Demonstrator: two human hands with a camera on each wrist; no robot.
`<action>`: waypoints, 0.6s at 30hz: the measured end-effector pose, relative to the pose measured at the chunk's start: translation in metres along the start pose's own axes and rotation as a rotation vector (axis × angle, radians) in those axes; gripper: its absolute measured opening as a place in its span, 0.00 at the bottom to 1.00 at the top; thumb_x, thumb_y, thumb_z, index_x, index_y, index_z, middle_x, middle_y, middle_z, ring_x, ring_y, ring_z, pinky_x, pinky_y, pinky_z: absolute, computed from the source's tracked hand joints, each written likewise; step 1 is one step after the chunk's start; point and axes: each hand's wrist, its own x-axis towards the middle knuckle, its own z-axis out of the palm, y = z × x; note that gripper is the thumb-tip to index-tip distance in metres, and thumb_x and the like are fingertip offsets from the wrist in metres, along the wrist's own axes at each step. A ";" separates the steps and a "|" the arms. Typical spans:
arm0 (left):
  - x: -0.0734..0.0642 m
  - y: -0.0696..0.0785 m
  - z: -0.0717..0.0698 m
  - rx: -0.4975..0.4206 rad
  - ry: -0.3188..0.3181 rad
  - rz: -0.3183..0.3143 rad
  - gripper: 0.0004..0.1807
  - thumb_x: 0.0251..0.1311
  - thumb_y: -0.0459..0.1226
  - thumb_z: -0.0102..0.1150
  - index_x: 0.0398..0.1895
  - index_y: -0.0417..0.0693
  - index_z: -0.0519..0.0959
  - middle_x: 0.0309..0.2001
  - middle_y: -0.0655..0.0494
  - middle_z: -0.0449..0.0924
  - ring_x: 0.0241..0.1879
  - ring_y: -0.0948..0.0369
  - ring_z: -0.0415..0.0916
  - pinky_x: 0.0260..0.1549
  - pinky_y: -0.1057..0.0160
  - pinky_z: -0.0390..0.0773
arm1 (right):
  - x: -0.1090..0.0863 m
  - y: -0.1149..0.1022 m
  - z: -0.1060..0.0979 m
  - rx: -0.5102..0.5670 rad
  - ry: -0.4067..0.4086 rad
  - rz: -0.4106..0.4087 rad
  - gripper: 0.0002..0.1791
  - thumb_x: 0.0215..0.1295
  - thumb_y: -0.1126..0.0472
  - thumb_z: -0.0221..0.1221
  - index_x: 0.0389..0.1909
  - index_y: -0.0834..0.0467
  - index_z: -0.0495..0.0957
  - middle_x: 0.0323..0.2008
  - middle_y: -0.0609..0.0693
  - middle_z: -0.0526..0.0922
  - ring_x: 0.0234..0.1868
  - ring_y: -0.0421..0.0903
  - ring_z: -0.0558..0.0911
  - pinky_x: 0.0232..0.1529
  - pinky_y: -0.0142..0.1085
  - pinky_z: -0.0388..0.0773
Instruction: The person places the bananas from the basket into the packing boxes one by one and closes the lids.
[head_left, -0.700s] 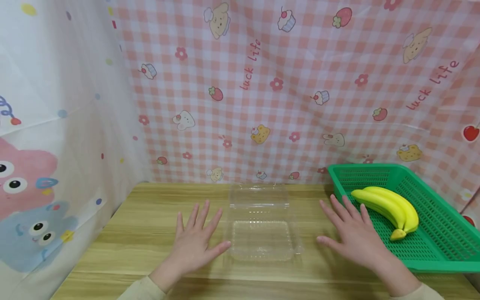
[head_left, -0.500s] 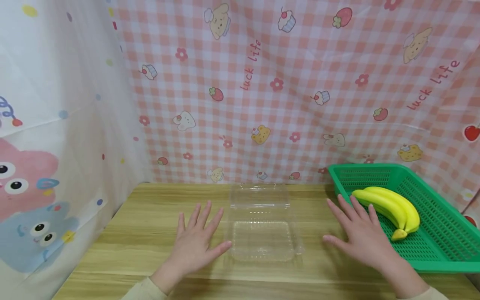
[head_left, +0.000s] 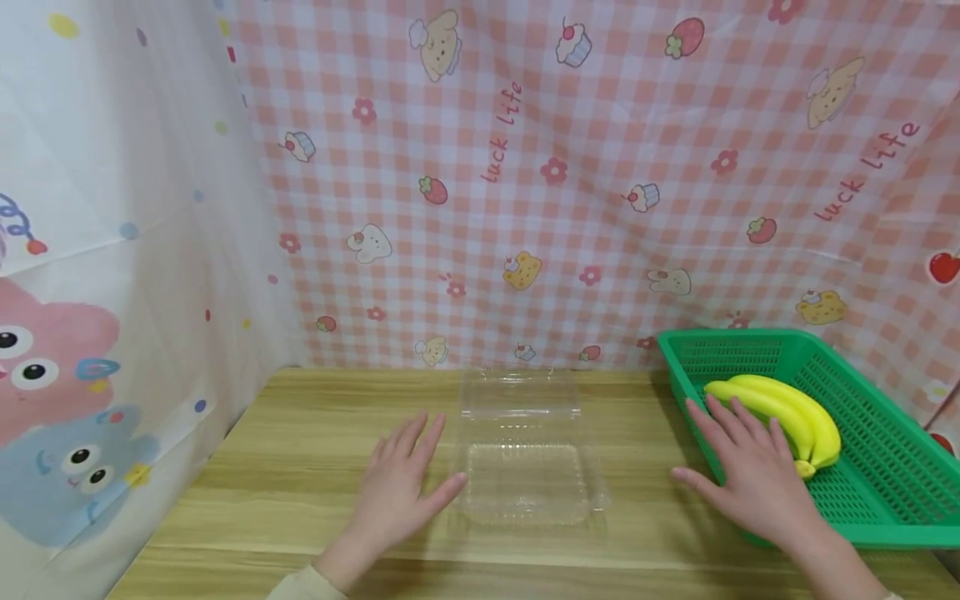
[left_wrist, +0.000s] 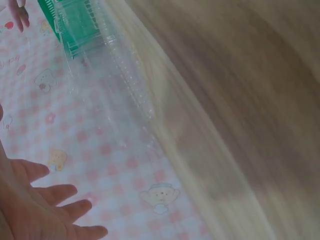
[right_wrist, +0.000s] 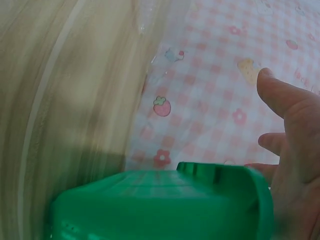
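Note:
A clear plastic clamshell box [head_left: 525, 479] lies with its lid raised at the back, in the middle of the wooden table. My left hand [head_left: 397, 492] hovers just left of the box with fingers spread, holding nothing; the left wrist view shows the same hand [left_wrist: 40, 210] with its fingers apart. Over the near left rim of a green basket [head_left: 885, 508] is my right hand [head_left: 757, 475], fingers extended and empty. A bunch of yellow bananas [head_left: 787, 408] lies in the basket, its lower left part hidden behind that hand. In the right wrist view the basket wall [right_wrist: 150, 215] appears beneath the hand.
A pink checked cloth [head_left: 480, 183] hangs along the table's back edge. A white cartoon-print curtain [head_left: 165, 275] hangs at the left. Bare wooden table top [head_left: 300, 467] extends to the left of the box.
My right hand has moved right, from beside the basket to over its rim near the bananas. My left hand has turned slightly, its fingers closer together. The box and bananas stay put.

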 end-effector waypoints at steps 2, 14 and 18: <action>0.000 0.001 0.001 -0.032 0.012 -0.010 0.43 0.64 0.60 0.54 0.73 0.41 0.64 0.69 0.36 0.64 0.66 0.37 0.62 0.61 0.31 0.62 | -0.001 0.003 0.000 0.008 0.014 0.001 0.50 0.58 0.39 0.67 0.76 0.53 0.57 0.70 0.66 0.62 0.69 0.71 0.57 0.67 0.71 0.34; 0.006 0.003 0.006 -0.261 -0.034 -0.180 0.43 0.61 0.56 0.62 0.72 0.39 0.64 0.67 0.37 0.67 0.64 0.37 0.64 0.59 0.33 0.65 | -0.002 0.021 -0.011 0.020 0.049 0.030 0.50 0.56 0.44 0.70 0.75 0.57 0.59 0.65 0.69 0.67 0.64 0.73 0.61 0.64 0.75 0.41; 0.008 0.001 0.008 -0.360 -0.045 -0.232 0.42 0.61 0.53 0.64 0.72 0.39 0.64 0.67 0.36 0.66 0.65 0.37 0.64 0.60 0.33 0.65 | 0.000 0.028 -0.014 0.022 0.066 0.025 0.49 0.54 0.45 0.71 0.72 0.61 0.62 0.63 0.70 0.69 0.62 0.73 0.63 0.63 0.75 0.43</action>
